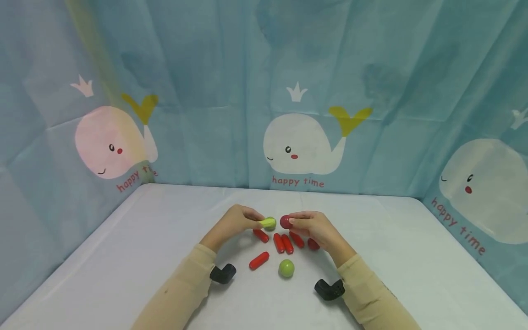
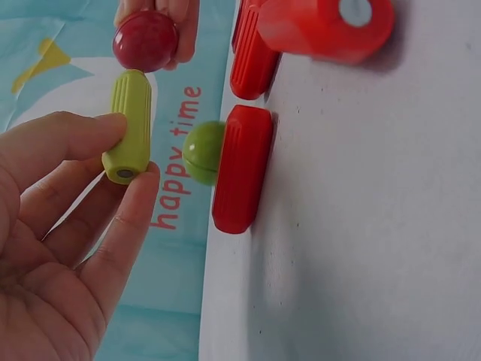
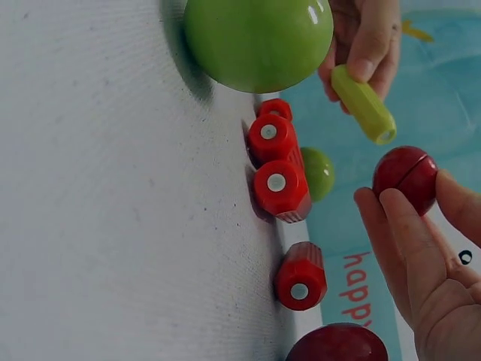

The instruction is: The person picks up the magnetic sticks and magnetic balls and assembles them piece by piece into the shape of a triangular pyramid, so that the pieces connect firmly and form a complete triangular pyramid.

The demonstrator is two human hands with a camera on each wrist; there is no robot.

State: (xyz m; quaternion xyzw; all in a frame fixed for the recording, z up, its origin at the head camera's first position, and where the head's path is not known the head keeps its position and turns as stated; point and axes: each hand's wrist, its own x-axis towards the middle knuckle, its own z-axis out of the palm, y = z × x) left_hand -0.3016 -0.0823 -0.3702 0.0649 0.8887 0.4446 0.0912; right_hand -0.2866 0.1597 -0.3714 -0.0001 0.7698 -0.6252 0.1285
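Head view: left hand point(image 1: 235, 223) pinches a short yellow-green ribbed plastic rod point(image 1: 268, 223) and right hand point(image 1: 313, 227) pinches a dark red glossy ball point(image 1: 285, 222), both held just above the white table point(image 1: 412, 256) w/ rod tip and ball nearly touching; bring them together slowly, end-on. Left wrist view: thumb & forefinger grip the rod's near end, so its far end points at the ball point(image 2: 145, 40); keep the axis aimed at ball centre. Right wrist view: fingertips point(image 3: 406, 226) cup the ball, rod's metal-capped end point(image 3: 385, 136) just beside it; hold the ball steady, clear of the red plastic rods point(image 3: 279, 184) on the table.
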